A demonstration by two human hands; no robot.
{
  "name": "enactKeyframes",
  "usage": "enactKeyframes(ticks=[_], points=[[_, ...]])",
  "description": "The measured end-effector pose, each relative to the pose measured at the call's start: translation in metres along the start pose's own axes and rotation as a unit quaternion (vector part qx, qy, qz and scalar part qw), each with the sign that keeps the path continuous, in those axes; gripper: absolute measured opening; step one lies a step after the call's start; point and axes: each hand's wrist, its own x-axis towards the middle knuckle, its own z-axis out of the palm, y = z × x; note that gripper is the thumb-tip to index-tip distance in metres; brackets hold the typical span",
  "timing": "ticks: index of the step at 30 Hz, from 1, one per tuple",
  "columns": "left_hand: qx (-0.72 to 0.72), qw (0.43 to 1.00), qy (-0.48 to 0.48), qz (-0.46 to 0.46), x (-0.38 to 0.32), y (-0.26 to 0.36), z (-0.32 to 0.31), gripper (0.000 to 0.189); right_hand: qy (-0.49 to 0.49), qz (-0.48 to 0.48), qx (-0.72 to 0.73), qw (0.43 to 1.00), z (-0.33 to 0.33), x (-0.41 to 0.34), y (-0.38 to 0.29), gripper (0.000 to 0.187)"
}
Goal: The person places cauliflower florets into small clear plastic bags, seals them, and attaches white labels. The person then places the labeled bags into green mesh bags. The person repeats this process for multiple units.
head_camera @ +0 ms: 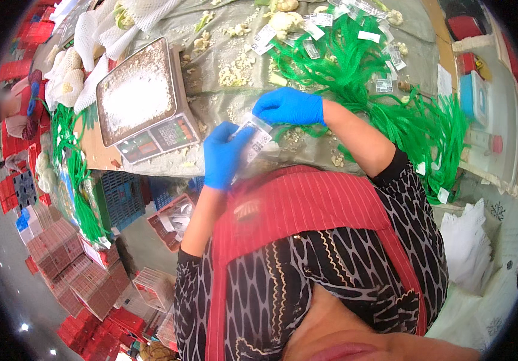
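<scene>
My left hand (225, 155), in a blue glove, grips a printed plastic label (259, 142) just above the table's front edge. The label bears writing and a printed code. At its upper edge my right hand (288, 106), also gloved in blue, has its curled fingertips pinched together. Green mesh passes below the right hand; whether that hand holds it too is hidden. To the right spreads a big heap of green mesh net bags (353, 58) with white tags. A digital weighing scale (159, 137) with a crumb-strewn metal pan (135, 90) stands left of my hands.
Cauliflower pieces (284, 22) and crumbs litter the cloth-covered table (222, 49). White foam net sleeves (88, 40) lie at the back left. Blue crates (121, 198) and a red crate (164, 216) stand below the table's left side. A person (20, 108) is at far left.
</scene>
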Motion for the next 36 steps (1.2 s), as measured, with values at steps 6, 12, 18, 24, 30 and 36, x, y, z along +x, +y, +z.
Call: enactKeyframes(ticks=[6,12,18,24,30,36], points=[[-0.005,1.0,-0.006,-0.026,0.002,0.003,0.002,0.015,-0.02,-0.013,0.06,0.998,0.0,-0.005,0.0,0.029],[-0.011,0.999,0.005,-0.04,0.001,0.006,0.003,0.014,-0.03,-0.012,0.084,0.996,0.004,-0.004,-0.003,0.028],[-0.027,0.999,0.008,-0.04,0.0,0.004,0.005,0.014,-0.031,0.006,0.087,0.996,0.004,-0.006,-0.006,0.028],[-0.033,0.999,-0.003,-0.032,0.003,-0.009,0.004,0.015,-0.035,0.022,0.09,0.995,0.01,-0.007,0.002,0.028],[0.107,0.993,0.04,0.001,0.006,-0.026,-0.011,0.023,0.022,-0.042,-0.037,0.998,0.01,-0.01,0.008,0.03],[0.069,0.995,-0.068,0.029,-0.004,-0.002,-0.036,0.026,-0.015,-0.033,-0.062,0.997,0.018,-0.016,0.008,0.033]])
